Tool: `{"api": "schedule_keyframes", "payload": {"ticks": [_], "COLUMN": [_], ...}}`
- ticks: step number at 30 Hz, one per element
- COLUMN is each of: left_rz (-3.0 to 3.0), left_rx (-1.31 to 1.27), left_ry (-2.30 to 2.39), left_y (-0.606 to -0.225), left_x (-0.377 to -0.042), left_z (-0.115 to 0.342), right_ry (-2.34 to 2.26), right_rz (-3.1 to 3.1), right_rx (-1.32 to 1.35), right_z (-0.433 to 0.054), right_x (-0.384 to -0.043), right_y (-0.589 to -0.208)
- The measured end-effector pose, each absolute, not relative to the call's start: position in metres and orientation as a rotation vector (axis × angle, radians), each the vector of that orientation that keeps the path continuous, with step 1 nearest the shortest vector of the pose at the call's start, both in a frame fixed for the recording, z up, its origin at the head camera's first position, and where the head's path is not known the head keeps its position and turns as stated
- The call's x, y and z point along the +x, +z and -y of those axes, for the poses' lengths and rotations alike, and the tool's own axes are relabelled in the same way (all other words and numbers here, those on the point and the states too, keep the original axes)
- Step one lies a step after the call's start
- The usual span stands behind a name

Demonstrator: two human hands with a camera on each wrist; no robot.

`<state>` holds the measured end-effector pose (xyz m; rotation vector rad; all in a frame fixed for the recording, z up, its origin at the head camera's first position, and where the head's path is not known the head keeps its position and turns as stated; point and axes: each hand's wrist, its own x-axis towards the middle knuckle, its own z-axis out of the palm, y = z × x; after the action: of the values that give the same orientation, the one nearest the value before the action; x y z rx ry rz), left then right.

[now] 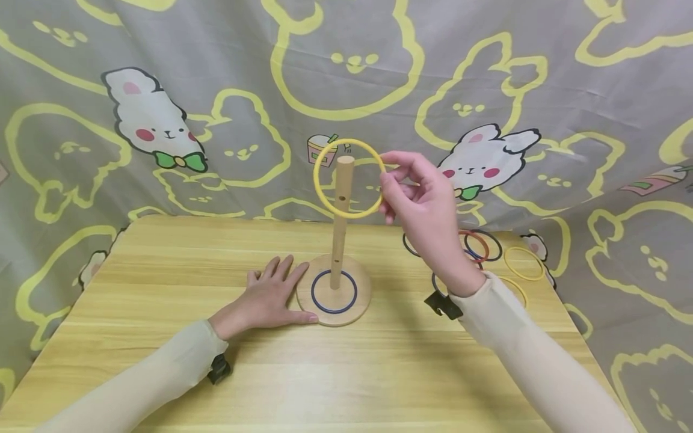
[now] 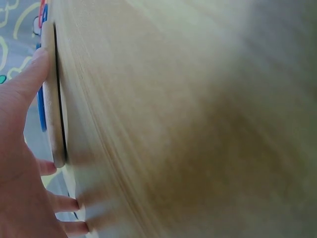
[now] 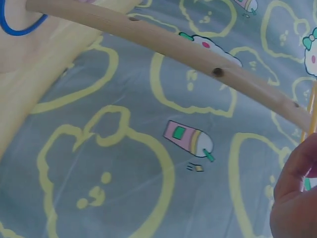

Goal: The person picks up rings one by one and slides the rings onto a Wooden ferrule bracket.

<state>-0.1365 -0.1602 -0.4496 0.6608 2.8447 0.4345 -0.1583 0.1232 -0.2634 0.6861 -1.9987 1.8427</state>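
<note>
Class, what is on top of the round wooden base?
On the base stands an upright peg and, around it, a blue ring. The left hand touches the edge. Wood beneath ring and peg is covered.

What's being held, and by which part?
A yellow ring, pinched at its right side in the head view by the right grip; the left grip only touches the base.

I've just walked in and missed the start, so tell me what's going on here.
A person's right hand pinches a yellow ring up by the top of a wooden post. The left hand is spread against the post's round base, where a blue ring lies around the post's foot. More rings lie on the table, over on the right.
</note>
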Motion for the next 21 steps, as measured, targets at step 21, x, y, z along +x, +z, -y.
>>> {"api": "schedule_keyframes", "payload": {"ticks": [21], "left_rz": [-2.847], "left_rx": [0.671], "left_ry": [0.41], "left_y": [-0.45], "left_x": [-0.138], "left_z": [0.16], "right_ry": [1.899], "right_rz": [2.466], "right_rx": [0.476], "right_z": [-0.12], "right_x": [-0.166], "right_y": [-0.367]}}
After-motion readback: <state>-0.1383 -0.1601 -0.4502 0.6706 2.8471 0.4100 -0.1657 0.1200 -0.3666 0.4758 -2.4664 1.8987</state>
